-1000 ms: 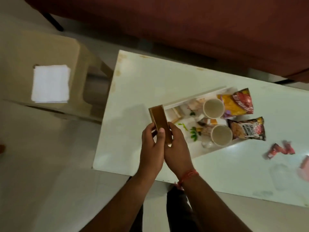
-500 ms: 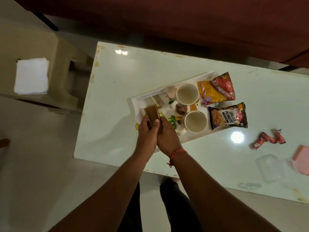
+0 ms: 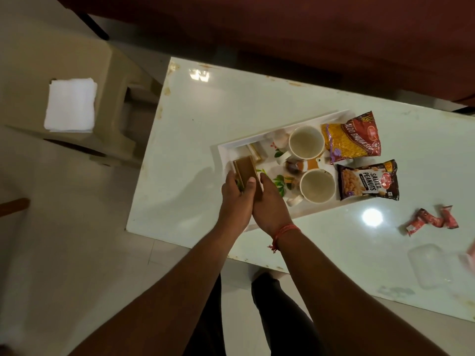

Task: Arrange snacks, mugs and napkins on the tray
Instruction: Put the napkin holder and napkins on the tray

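Observation:
A white tray (image 3: 224, 150) with a floral print lies on the white table (image 3: 231, 106). Two cream mugs stand on it, one at the back (image 3: 305, 143) and one in front (image 3: 317, 185). A yellow and red snack packet (image 3: 352, 140) and a salted peanuts packet (image 3: 368, 181) lie at its right end. My left hand (image 3: 235, 199) and my right hand (image 3: 272, 204) together hold a flat brown box (image 3: 246, 169) over the tray's left end. A stack of white napkins (image 3: 70, 106) sits on a beige stool (image 3: 108, 62) to the left.
Red sweet wrappers (image 3: 431, 219) lie on the table at the right, with a clear plastic lid (image 3: 429, 265) nearer the front edge. A dark red sofa (image 3: 308, 34) runs along the back. My legs (image 3: 277, 317) stand at the table's front edge.
Both hands have carried the brown box from above the bare table rightward to the tray's left end. The view has shifted too.

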Action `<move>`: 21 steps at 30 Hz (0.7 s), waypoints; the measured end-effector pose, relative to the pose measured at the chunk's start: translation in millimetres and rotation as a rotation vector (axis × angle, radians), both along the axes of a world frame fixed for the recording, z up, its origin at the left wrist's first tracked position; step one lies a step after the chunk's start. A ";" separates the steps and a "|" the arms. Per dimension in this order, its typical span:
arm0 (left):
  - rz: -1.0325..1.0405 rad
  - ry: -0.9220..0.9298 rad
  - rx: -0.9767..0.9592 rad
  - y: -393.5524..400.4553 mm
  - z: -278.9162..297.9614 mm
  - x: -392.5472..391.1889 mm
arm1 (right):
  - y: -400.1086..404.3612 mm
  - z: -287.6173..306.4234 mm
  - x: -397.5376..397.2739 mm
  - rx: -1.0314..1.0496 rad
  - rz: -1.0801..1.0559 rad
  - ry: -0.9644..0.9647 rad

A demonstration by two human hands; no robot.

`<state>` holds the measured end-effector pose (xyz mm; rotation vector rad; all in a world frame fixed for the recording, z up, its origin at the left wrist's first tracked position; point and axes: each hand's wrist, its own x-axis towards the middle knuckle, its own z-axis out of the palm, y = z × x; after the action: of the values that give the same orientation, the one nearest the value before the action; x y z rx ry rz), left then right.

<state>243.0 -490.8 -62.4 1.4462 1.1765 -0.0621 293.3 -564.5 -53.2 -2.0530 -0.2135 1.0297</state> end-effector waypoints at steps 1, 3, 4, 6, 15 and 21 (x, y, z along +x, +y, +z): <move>0.016 0.014 0.023 3.5 0.3 -2.5 | 0.1 3.1 -1.4 -0.019 -0.001 -0.016; 0.080 0.039 0.079 14.2 2.3 -9.8 | 1.2 11.9 -4.2 -0.057 0.009 -0.064; 0.119 0.046 0.102 22.5 3.6 -14.8 | 2.8 17.6 -6.7 -0.076 0.017 -0.099; 0.176 0.066 0.137 43.3 4.5 -28.4 | 10.0 29.5 -14.6 -0.091 0.044 -0.176; 0.386 0.226 0.355 237.5 6.4 -113.7 | 113.8 32.0 -75.7 -0.020 0.470 -0.222; 0.444 0.308 0.546 410.8 -0.4 -160.6 | 267.3 6.8 -96.6 0.062 0.396 -0.092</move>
<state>82.4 -79.9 -62.8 1.6391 1.8460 0.3837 196.7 -297.2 -46.4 -2.0479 -0.7136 1.1444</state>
